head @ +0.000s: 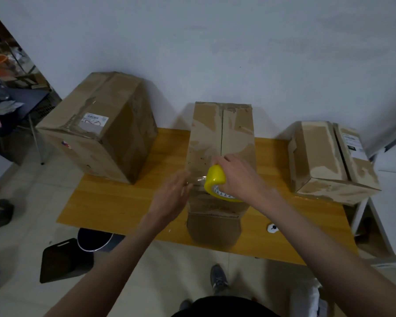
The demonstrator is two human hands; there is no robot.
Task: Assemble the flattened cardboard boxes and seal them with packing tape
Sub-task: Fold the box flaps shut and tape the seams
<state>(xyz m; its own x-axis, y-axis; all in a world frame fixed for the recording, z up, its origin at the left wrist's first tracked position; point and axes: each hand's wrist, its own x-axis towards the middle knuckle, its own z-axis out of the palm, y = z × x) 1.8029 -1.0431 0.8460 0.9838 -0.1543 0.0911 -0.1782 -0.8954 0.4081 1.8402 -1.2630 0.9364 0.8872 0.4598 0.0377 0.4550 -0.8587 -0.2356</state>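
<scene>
Step in hand, by judgement: sealing the centre seam of the middle box [222,143], which stands on the wooden table [114,202] at twelve o'clock from the person; its top flaps are closed, seam running towards the wall. Right hand [240,177] grips the yellow tape dispenser [215,183] at the near edge of the box top, fingers curled over its body; a clear strip of tape [196,179] runs out towards nine o'clock. Left hand [172,197], blurred, lies at that strip's end, fingers straight and together; whether it pinches the tape cannot be told. Sealed boxes stand at ten o'clock [101,126] and two o'clock [329,161]. Next move probably calls for anchoring the tape end, then drawing the dispenser along the seam.
</scene>
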